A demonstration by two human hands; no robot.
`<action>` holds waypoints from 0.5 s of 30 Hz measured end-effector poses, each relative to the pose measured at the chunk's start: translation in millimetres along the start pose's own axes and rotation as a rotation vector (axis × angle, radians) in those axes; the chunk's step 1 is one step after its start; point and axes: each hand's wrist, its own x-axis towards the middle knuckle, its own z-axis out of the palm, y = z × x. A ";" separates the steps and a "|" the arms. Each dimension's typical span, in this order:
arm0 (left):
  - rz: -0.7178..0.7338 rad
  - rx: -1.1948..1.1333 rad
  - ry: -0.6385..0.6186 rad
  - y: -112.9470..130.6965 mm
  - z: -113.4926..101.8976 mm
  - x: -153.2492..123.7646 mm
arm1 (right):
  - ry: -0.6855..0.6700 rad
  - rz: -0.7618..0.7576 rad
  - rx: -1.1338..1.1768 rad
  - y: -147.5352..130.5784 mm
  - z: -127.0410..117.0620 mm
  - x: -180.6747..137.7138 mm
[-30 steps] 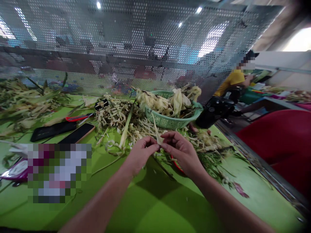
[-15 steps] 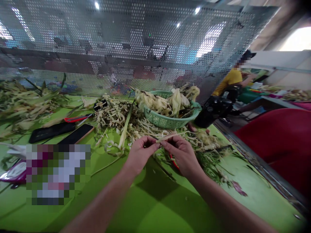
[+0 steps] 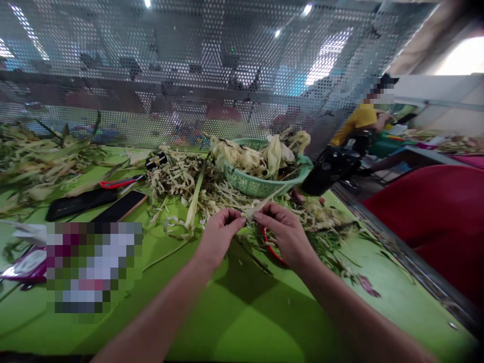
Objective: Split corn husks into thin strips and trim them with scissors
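Note:
My left hand (image 3: 219, 237) and my right hand (image 3: 284, 233) meet above the green table (image 3: 242, 312), fingertips pinched together on a thin pale leaf strip (image 3: 260, 205) that slants up to the right. A heap of dried pale strips (image 3: 181, 184) lies just beyond the hands. Behind it stands a teal plastic basket (image 3: 260, 185) filled with pale husks. A red-handled tool (image 3: 270, 247) lies partly hidden under my right hand.
Two dark phones (image 3: 81, 202) and red-handled scissors (image 3: 119, 182) lie at the left, near a pile of long leaves (image 3: 34, 161). A perforated metal screen (image 3: 212, 75) closes the table's far side. A person in yellow (image 3: 357, 121) works at the right, beyond a black device (image 3: 333, 169).
The strip between my fingers has swung from upright to slanting up to the right. Both hands have shifted slightly away from me and stay pinched together.

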 end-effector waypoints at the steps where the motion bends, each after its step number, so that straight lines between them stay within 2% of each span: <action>1: -0.012 0.007 0.005 1.9 -0.8 0.1 | 0.028 -0.025 -0.045 -2.8 -5.0 2.3; 4: -0.036 0.016 0.039 8.3 -4.4 0.6 | 0.032 -0.083 -0.279 -10.4 -26.8 7.1; 8: -0.010 -0.019 0.063 12.6 -10.6 2.4 | -0.191 -0.026 -0.778 -8.6 -58.3 -2.1; 10: 0.005 -0.038 0.053 11.9 -13.0 3.4 | -0.238 0.012 -0.956 -2.0 -68.0 -12.6; 15: 0.021 -0.067 0.046 9.6 -16.5 4.3 | -0.234 0.031 -1.095 13.8 -70.2 -30.8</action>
